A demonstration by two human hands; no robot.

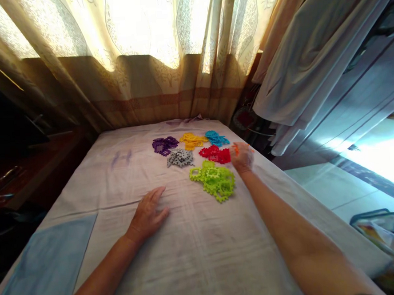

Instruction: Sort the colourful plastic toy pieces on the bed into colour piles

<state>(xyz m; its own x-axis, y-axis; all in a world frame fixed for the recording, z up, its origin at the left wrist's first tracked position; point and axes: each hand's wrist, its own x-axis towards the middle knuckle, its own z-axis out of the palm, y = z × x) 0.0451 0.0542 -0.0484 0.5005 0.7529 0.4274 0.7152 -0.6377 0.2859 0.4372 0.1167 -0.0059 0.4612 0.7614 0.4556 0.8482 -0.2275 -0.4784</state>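
Observation:
My right hand (241,157) is at the right side of the cloth-covered surface, beside the red toothed plastic pieces (214,154). Its fingers are closed around small orange plastic pieces (236,150) and look slightly blurred. My left hand (149,215) rests palm down on the cloth, fingers stretched out, holding nothing. Nearest to it on the right lies a heap of lime green toothed frame pieces (215,179). Farther back are grey pieces (180,158), purple pieces (164,145), yellow pieces (192,140) and blue pieces (217,138), each in its own heap.
A pale cloth (190,254) covers the surface, with a light blue cloth (50,263) at its left front. Curtains (139,84) hang behind it. Garments (298,61) hang at the right, near the surface's edge. Dark furniture (27,162) stands left.

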